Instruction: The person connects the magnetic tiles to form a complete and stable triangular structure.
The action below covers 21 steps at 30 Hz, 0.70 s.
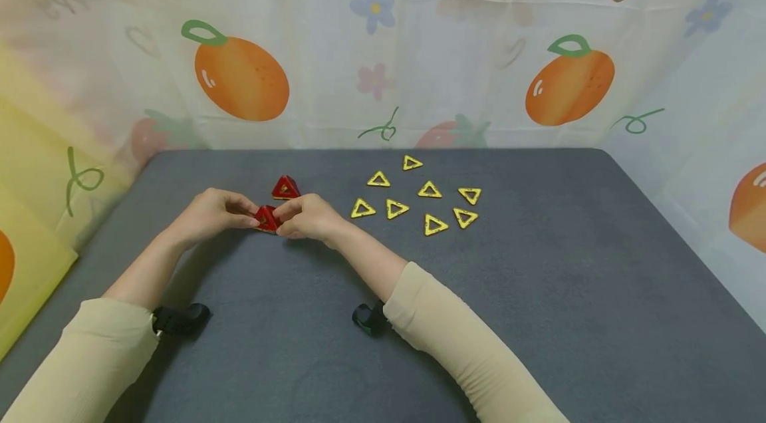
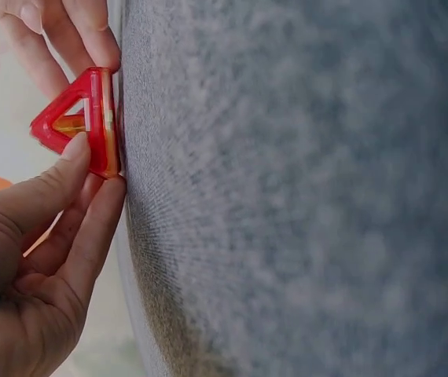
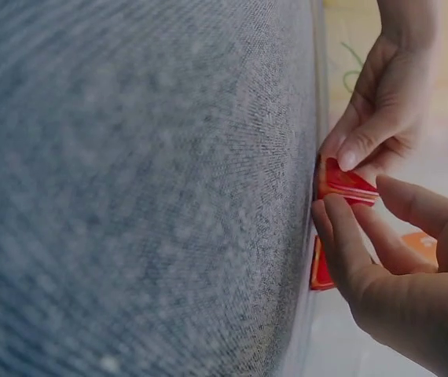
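Observation:
A small red pyramid of triangular frame tiles (image 1: pixel 267 218) stands on the table, low on the left side. My left hand (image 1: pixel 211 217) pinches it, thumb on one sloping face and fingers around the lower edge. In the left wrist view the pyramid (image 2: pixel 102 126) shows an amber strip along its base and an opening in its face. From the other side my right hand (image 1: pixel 312 218) grips it, with fingertips at the base and thumb close to the peak. Just behind stands a second red pyramid (image 1: pixel 286 188), partly covered by the right hand (image 3: pixel 413 267) in the right wrist view.
Several yellow triangle frames (image 1: pixel 396 209) lie flat and scattered to the right of my right hand. The dark grey table (image 1: pixel 568 277) ends at a printed curtain (image 1: pixel 407 64) behind. Black wrist straps (image 1: pixel 179 320) hang beneath both sleeves.

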Each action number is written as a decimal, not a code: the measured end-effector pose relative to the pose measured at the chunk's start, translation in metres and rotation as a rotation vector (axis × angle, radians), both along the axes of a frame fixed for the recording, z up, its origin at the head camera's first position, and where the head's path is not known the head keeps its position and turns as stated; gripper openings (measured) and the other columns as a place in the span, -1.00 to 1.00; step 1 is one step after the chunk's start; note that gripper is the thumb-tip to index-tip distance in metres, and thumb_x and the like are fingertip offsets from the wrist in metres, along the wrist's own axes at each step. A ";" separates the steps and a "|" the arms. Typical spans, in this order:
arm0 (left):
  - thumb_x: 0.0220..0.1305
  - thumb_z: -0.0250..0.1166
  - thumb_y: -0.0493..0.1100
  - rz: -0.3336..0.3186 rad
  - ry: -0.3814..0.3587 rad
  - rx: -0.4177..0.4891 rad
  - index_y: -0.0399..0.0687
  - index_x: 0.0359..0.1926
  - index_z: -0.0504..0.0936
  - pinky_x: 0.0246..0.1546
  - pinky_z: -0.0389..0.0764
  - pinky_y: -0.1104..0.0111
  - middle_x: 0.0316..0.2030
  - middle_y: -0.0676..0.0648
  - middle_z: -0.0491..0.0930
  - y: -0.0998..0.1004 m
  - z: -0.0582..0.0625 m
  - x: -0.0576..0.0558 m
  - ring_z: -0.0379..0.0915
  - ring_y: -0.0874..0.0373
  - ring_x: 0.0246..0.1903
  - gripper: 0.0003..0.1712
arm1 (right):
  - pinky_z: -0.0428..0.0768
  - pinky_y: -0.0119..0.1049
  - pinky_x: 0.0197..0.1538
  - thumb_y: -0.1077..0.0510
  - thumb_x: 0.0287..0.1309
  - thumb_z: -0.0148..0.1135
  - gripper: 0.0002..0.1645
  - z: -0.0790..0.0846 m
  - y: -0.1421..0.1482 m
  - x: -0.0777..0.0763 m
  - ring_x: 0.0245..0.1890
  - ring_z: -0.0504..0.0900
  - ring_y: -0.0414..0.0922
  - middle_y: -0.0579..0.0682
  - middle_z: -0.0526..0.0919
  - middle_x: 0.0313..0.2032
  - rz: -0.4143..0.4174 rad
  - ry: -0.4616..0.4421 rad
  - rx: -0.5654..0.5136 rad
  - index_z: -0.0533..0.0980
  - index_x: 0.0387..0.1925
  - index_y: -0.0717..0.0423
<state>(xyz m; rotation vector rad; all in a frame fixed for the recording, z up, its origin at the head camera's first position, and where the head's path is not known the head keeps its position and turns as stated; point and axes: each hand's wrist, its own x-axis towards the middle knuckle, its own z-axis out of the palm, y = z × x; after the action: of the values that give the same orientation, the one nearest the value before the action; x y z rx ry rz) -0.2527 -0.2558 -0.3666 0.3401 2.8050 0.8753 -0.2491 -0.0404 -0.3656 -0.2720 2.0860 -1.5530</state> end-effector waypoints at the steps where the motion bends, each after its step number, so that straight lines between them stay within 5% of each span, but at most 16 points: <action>1: 0.25 0.39 -0.03 0.000 -0.004 0.000 -0.15 -0.05 0.72 -0.18 0.53 0.36 -0.13 -0.17 0.76 0.000 0.000 0.000 0.60 0.02 -0.09 -0.66 | 0.68 -0.23 0.08 0.35 0.19 0.29 -0.59 0.000 0.000 0.000 0.05 0.69 -0.01 0.14 0.61 0.16 0.002 0.001 0.000 0.59 0.11 0.20; 21: 0.22 0.41 0.00 -0.015 -0.040 -0.009 -0.19 -0.03 0.68 -0.20 0.53 0.37 -0.11 -0.17 0.75 0.004 0.001 0.001 0.61 0.10 -0.13 -0.59 | 0.65 -0.21 0.13 0.33 0.24 0.25 -0.59 -0.002 0.002 0.000 0.14 0.63 0.01 0.12 0.58 0.19 0.016 -0.013 -0.013 0.56 0.13 0.20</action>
<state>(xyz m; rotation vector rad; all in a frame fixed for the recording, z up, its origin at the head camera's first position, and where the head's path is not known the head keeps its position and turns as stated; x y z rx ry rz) -0.2519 -0.2516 -0.3651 0.3383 2.7651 0.8562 -0.2494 -0.0388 -0.3673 -0.2818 2.0591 -1.5557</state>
